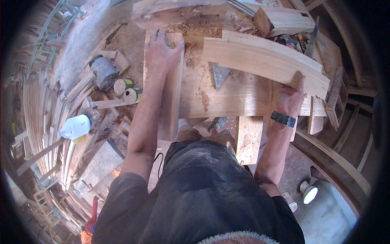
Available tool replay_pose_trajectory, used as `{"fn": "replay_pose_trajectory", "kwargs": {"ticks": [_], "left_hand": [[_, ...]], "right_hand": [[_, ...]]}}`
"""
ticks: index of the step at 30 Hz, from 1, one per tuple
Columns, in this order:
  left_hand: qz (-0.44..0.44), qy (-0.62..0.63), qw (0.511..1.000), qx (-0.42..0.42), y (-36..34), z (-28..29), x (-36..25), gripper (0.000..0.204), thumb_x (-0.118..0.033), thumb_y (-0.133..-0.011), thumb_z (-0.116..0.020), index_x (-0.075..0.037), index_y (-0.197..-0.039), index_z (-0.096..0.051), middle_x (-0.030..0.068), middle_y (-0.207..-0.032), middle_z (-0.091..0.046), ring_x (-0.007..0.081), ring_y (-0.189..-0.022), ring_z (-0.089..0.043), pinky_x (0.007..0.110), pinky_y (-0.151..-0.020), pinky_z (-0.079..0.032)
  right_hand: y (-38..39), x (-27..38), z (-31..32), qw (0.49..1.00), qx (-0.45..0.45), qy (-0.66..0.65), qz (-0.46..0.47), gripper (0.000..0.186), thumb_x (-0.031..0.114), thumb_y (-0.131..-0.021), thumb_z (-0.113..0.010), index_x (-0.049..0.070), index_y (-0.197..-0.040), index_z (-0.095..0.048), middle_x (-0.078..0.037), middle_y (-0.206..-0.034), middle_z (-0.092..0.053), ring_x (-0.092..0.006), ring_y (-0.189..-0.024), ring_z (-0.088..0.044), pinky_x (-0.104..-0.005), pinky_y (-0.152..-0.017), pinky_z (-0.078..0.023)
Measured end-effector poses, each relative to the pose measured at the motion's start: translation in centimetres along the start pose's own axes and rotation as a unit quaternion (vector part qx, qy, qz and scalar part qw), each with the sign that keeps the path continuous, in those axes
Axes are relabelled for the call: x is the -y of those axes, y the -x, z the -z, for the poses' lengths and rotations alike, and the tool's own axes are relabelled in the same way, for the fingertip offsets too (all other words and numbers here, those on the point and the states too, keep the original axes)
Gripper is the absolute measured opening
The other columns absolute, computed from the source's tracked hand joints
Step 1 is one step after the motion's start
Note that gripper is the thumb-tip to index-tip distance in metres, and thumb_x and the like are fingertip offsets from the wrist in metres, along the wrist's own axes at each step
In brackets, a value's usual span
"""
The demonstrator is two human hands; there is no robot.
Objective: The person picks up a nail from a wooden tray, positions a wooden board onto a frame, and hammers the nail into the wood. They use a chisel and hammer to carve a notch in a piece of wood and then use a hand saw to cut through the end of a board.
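Observation:
My left hand (162, 55) lies on the far part of a thick wooden beam (174, 95) at the bench's left side, its fingers spread and the thumb near the beam's right edge. My right hand (290, 97) grips a pale wooden board (260, 61) near its right end. The thumb presses the board's face, and the other fingers are mostly hidden. Another long pale piece shows along the board's far edge. Under the board's left part, a grey triangular metal piece (220, 74) lies on the wooden bench (227, 101).
A large wood block (178, 14) and another block (284, 20) lie at the back among shavings. A saw blade (313, 38) stands out at right. On the left are a dark canister (103, 71), thread-like spools (132, 95), a pale plastic jug (75, 127) and stacked strips. A lit lamp (309, 194) sits lower right.

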State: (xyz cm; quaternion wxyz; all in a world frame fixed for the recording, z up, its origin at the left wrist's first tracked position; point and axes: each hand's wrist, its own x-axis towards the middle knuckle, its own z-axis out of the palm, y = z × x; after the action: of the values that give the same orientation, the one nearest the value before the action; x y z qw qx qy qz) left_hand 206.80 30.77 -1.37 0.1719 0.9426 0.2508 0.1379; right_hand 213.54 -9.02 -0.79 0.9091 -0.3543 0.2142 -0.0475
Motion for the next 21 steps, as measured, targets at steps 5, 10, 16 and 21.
{"fn": "replay_pose_trajectory", "kwargs": {"ticks": [5,10,16,21], "left_hand": [[-0.017,0.010,1.000,-0.002,-0.9,-1.0,-0.1,0.081,-0.054,-0.080,-0.075,-0.007,-0.143,-0.059,0.0179,-0.155,-0.047,0.0392,-0.136,-0.050,0.047,-0.114,-0.043],[-0.036,0.035,0.999,-0.013,-1.2,-0.9,0.2,0.080,-0.053,-0.081,-0.076,-0.007,-0.144,-0.057,0.0229,-0.152,-0.050,0.0406,-0.134,-0.052,0.046,-0.114,-0.042],[-0.085,0.239,0.960,-0.117,-0.4,0.8,0.8,0.059,-0.034,-0.098,-0.069,0.007,-0.139,-0.056,0.0229,-0.151,-0.051,0.0312,-0.139,-0.050,0.040,-0.115,-0.039],[-0.084,0.344,0.925,-0.141,1.7,1.9,-0.5,0.046,-0.029,-0.103,-0.064,0.005,-0.133,-0.062,0.0188,-0.143,-0.059,0.0265,-0.133,-0.055,0.039,-0.113,-0.041]], "right_hand": [[1.7,-0.4,-0.5,1.000,0.006,-0.012,0.020,0.041,0.024,-0.103,-0.065,0.004,-0.138,-0.057,-0.015,-0.136,-0.064,-0.0291,-0.125,-0.062,-0.0479,-0.105,-0.054],[2.5,-0.9,0.0,0.998,0.036,-0.050,-0.020,0.040,0.026,-0.101,-0.069,0.005,-0.134,-0.060,-0.012,-0.131,-0.067,-0.0288,-0.122,-0.063,-0.0442,-0.102,-0.055],[4.3,-2.6,-1.1,0.993,0.016,-0.097,-0.069,0.038,0.026,-0.099,-0.072,0.007,-0.131,-0.062,-0.010,-0.126,-0.068,-0.0254,-0.115,-0.065,-0.0420,-0.098,-0.055],[6.2,-3.5,-2.6,0.993,0.046,-0.098,-0.038,0.043,0.030,-0.102,-0.068,0.005,-0.135,-0.057,-0.013,-0.133,-0.064,-0.0273,-0.122,-0.062,-0.0433,-0.105,-0.053]]}}
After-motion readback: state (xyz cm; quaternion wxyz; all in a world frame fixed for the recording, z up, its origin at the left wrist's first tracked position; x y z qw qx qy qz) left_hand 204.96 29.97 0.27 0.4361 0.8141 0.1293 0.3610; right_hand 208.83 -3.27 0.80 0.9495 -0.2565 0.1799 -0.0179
